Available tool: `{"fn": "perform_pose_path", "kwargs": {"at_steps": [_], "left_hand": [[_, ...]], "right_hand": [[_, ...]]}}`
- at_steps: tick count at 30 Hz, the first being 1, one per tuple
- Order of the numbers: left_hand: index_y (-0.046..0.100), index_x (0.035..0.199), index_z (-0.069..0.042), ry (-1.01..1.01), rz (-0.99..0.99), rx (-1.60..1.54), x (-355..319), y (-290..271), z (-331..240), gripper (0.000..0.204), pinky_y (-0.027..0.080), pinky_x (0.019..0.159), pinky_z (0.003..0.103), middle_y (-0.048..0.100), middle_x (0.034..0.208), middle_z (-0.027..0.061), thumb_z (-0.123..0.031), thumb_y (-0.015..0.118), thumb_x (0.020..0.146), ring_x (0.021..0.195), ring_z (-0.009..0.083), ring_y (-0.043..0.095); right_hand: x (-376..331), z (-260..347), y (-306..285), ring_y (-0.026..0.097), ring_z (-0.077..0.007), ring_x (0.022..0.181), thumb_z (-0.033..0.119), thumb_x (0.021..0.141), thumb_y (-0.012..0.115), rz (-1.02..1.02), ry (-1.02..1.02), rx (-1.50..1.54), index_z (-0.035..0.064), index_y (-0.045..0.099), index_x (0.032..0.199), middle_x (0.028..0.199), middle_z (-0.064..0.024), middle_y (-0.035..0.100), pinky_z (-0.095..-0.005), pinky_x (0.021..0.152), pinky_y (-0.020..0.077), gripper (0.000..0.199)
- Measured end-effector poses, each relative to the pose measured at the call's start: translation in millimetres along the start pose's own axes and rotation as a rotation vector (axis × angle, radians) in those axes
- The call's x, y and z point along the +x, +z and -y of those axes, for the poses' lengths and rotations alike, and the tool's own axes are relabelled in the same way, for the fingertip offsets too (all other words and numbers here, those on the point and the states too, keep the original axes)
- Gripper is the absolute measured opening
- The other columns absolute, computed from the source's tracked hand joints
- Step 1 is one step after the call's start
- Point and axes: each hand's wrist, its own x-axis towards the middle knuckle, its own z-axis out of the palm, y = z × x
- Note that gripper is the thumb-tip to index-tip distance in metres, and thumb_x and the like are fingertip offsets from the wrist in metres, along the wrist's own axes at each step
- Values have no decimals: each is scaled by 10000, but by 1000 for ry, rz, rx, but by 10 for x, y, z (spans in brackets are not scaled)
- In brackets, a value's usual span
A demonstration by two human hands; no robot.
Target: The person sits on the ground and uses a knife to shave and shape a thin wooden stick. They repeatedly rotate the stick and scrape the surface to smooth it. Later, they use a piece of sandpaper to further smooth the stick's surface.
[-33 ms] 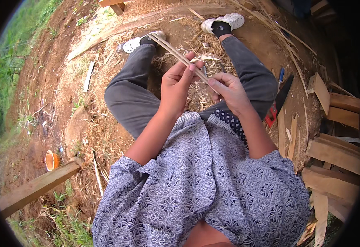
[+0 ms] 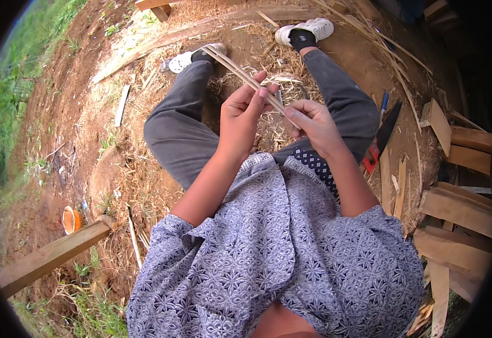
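A pair of thin, pale wooden sticks (image 2: 229, 65) lies side by side, slanting from the upper left down to the right above my lap. My left hand (image 2: 246, 110) pinches them around the middle between thumb and fingers. At their lower right end, my right hand (image 2: 314, 125) grips them with thumb and forefinger. The tips of the sticks stick out past my left hand toward one shoe (image 2: 184, 61). Beneath the hands, wood shavings (image 2: 279, 132) cover the ground between my bent legs.
To the right lie a saw (image 2: 382, 138) with a red handle and a blue-handled tool (image 2: 385, 101). Wooden boards (image 2: 460, 214) are piled at the far right. A timber beam (image 2: 54, 256) and an orange bowl-like object (image 2: 72, 219) are on the left.
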Motion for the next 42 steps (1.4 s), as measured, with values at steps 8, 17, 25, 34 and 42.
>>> {"fn": "perform_pose_path", "kwargs": {"at_steps": [8,17,25,34,42], "left_hand": [[602,1257,84,88,-21,134,-133,14,-26,331,620,822,309,701,1079,154,-99,642,984,955,179,693],[595,1194,33,53,-50,-205,-192,9,18,208,624,866,307,689,1081,149,-53,580,1005,1023,208,691],[589,1223,28,25,-16,-164,-265,-10,118,239,626,873,310,683,1130,178,-71,585,1005,1017,220,698],[522,1324,65,23,-83,-156,-182,-72,77,352,626,891,332,668,1165,218,-104,572,1019,1051,252,693],[534,1325,36,26,-52,-139,-163,-18,137,353,612,923,309,659,1198,180,-129,580,1016,1144,253,659]], "right_hand": [[-162,75,-31,543,-22,611,233,963,690,-28,-97,-91,18,718,1023,774,35,616,-188,544,437,225],[-302,-9,-40,698,-97,869,166,1006,612,60,-229,491,-31,627,1250,993,-74,710,-241,772,603,314],[-313,-149,111,718,-154,904,165,1033,561,-88,-327,478,-13,632,1220,1045,-116,717,-265,778,607,267],[-217,-170,-70,735,-184,864,151,1008,607,-210,-331,441,-14,663,1102,975,-148,728,-260,742,627,198],[-186,-203,-113,738,-174,802,133,986,640,-169,-333,566,25,653,1037,888,-114,732,-258,699,629,120]]}}
